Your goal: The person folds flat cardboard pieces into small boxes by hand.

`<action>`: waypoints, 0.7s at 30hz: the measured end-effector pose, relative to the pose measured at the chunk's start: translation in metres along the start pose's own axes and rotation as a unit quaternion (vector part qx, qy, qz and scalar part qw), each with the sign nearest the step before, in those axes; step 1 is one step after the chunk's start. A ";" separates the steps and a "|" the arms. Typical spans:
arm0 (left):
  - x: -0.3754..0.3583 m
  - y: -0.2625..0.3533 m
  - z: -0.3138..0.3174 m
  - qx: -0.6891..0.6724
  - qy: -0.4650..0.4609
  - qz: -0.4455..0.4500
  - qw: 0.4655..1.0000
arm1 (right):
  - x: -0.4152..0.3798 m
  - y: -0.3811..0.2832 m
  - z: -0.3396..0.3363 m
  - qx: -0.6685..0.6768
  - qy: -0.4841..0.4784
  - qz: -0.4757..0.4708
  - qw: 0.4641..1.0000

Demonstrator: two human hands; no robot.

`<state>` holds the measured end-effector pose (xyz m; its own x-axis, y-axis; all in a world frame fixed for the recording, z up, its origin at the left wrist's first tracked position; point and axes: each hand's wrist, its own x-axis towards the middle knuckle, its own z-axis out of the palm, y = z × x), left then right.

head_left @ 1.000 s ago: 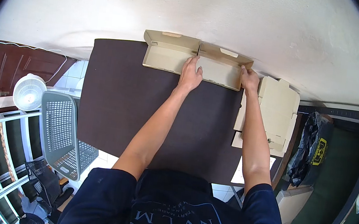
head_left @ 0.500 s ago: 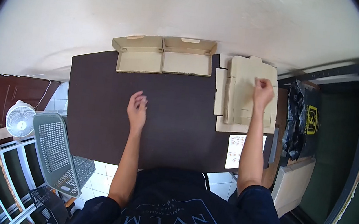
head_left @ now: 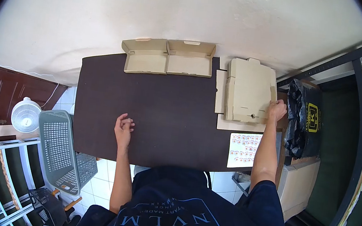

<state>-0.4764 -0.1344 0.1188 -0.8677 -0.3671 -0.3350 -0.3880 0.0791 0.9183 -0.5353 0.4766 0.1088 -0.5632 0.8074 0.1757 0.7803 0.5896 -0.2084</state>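
A stack of flattened cardboard boxes (head_left: 251,87) lies at the right of the dark table. My right hand (head_left: 277,110) is at the stack's right edge, its fingers closed on the side of the top flattened box; the fingertips are partly hidden. Over the table's front left part, my left hand (head_left: 124,129) is empty, with its fingers loosely bent and apart. Two open cardboard boxes, a left one (head_left: 145,63) and a right one (head_left: 189,65), stand side by side at the back edge against the wall.
A sticker sheet with small red prints (head_left: 242,151) lies near the table's (head_left: 167,111) front right corner. To the right stand a black plastic bag (head_left: 296,121) and a cardboard carton (head_left: 297,186). Grey baskets (head_left: 58,152) and a white fan (head_left: 25,115) are at the left.
My right hand has moved from above the stack to its right edge and closed there. My left hand has drawn back toward my body. The view has shifted slightly.
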 end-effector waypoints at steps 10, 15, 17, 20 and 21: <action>-0.012 -0.004 0.003 0.005 -0.066 -0.002 0.998 | 0.005 -0.009 -0.022 0.075 0.033 -0.009 0.997; -0.018 -0.003 0.021 0.010 -0.129 -0.003 0.992 | 0.003 0.008 -0.063 0.275 -0.003 -0.045 0.960; -0.020 0.002 0.029 0.018 -0.155 0.008 0.988 | -0.018 -0.003 -0.103 0.368 -0.021 -0.022 0.929; -0.024 0.006 0.044 0.026 -0.200 0.019 0.979 | -0.042 0.000 -0.140 0.452 -0.043 -0.023 0.890; -0.027 0.009 0.050 0.026 -0.200 0.017 0.979 | -0.052 -0.001 -0.152 0.500 -0.057 -0.021 0.864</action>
<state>-0.4718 -0.0777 0.1258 -0.9285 0.0278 -0.3703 -0.3636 0.1349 0.9217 -0.4654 0.4317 0.2460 -0.6530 0.7481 0.1182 0.1668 0.2943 -0.9410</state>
